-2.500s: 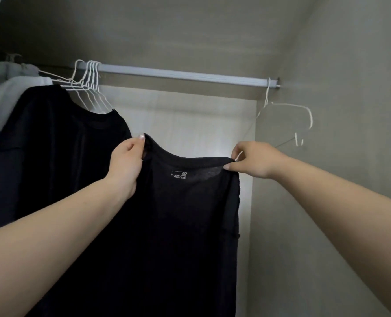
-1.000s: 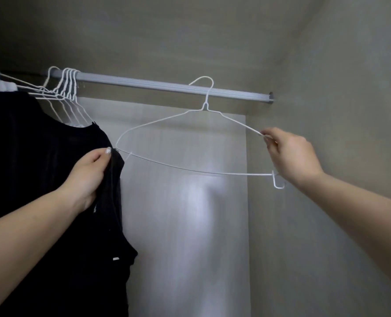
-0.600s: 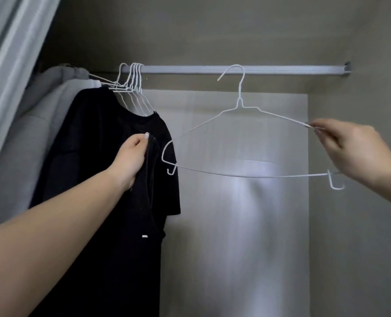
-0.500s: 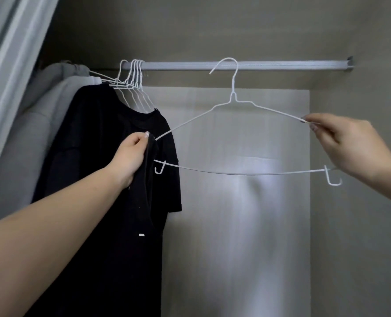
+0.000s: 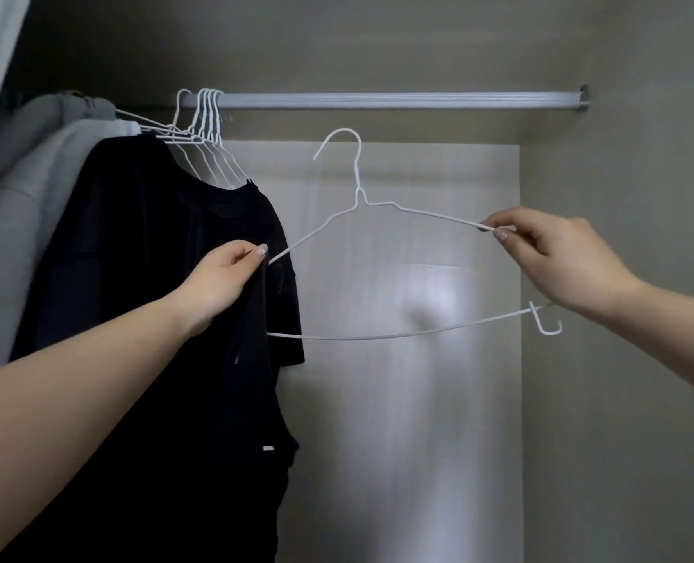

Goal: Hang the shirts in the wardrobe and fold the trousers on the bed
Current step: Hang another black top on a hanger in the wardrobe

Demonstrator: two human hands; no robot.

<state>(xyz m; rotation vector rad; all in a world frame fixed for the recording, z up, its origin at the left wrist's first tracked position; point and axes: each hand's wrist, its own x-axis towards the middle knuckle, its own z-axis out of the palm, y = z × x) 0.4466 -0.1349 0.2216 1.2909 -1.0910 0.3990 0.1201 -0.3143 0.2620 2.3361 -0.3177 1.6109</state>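
Off the grey metal rail (image 5: 378, 100) now, the thin white wire hanger (image 5: 378, 337) has come down below it; my right hand (image 5: 560, 262) pinches its right shoulder, and my left hand (image 5: 219, 284) grips the limp black cotton shirt (image 5: 231, 400), the hanger's left arm disappearing by that hand. More white hangers (image 5: 203, 123) crowd the rail's left end inside the pale wardrobe (image 5: 621, 359).

White wire hanger (image 5: 378, 337); plain black shirt (image 5: 166, 319); silver-grey ribbed rail (image 5: 398, 100); pale grey garment (image 5: 24, 221).
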